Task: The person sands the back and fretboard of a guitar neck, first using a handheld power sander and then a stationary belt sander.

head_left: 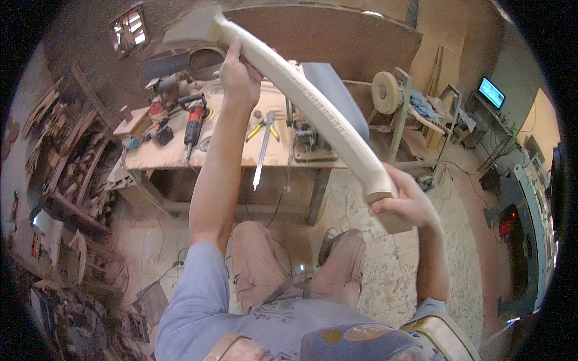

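I hold up a long, pale, curved wooden piece [307, 96] that slants from the far left down to the near right, with a row of small notches or carved marks along its side. My left hand [241, 75] is closed round it near its far end, thumb lying along the wood. At the near end, my right hand [404, 197] grips the blunt, squared tip, its thumb on the lower edge. The far tip widens into a pale, blurred part whose shape I cannot make out. Both arms are raised, and the piece is above the workbench [229, 144].
On the bench are a red-and-black angle grinder [194, 123], a cordless drill [161, 132], yellow-handled pliers [263, 127] and a metal caliper [260, 159]. A round buffing wheel [386, 93] stands at the right. Wood scraps fill a rack [78, 162] at the left; a lit screen [491, 92] is far right.
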Demonstrator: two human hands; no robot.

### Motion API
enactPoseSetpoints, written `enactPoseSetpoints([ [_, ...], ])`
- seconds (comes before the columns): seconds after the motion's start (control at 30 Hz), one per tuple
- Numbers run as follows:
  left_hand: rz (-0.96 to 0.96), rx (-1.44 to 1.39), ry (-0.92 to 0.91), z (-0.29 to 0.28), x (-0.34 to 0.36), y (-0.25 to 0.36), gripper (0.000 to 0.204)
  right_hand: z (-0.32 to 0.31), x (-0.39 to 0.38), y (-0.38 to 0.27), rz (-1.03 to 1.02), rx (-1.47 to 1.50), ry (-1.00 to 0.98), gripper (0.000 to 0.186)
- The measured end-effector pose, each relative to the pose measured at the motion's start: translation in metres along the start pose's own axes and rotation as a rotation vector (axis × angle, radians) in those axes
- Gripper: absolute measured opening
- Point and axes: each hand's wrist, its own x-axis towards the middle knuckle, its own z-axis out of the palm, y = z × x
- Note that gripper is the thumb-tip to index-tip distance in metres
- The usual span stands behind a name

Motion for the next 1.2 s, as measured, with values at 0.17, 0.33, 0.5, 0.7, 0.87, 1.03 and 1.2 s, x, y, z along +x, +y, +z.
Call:
enactPoseSetpoints([
  [0.17, -0.084, -0.031, -0.029, -0.02, -0.005, -0.006, 0.042, -0.084, 0.018, -0.003, -0.154, -0.648, 0.135, 0.065],
  [0.33, -0.213, 0.074, -0.007, -0.041, -0.029, -0.067, 0.04, -0.155, 0.056, 0.035, -0.159, -1.174, 0.339, 0.047],
  [0.5, -0.167, 0.048, -0.046, -0.068, -0.035, -0.13, 0.043, -0.201, 0.097, 0.077, -0.095, -1.328, 0.385, 0.046],
  [0.7, -0.187, 0.018, -0.019, -0.074, -0.027, -0.146, 0.038, -0.229, 0.133, 0.115, -0.154, -1.371, 0.542, 0.048],
  [0.87, -0.126, 0.098, -0.05, -0.078, -0.026, -0.15, 0.045, -0.237, 0.153, 0.128, -0.115, -1.378, 0.594, 0.066],
  [1.03, -0.156, 0.095, 0.044, -0.075, -0.036, -0.129, 0.042, -0.234, 0.172, 0.131, -0.069, -1.45, 0.546, 0.062],
  [1.2, -0.12, 0.127, 0.032, -0.109, -0.027, -0.102, 0.04, -0.209, 0.202, 0.12, -0.092, -1.414, 0.509, 0.058],
])
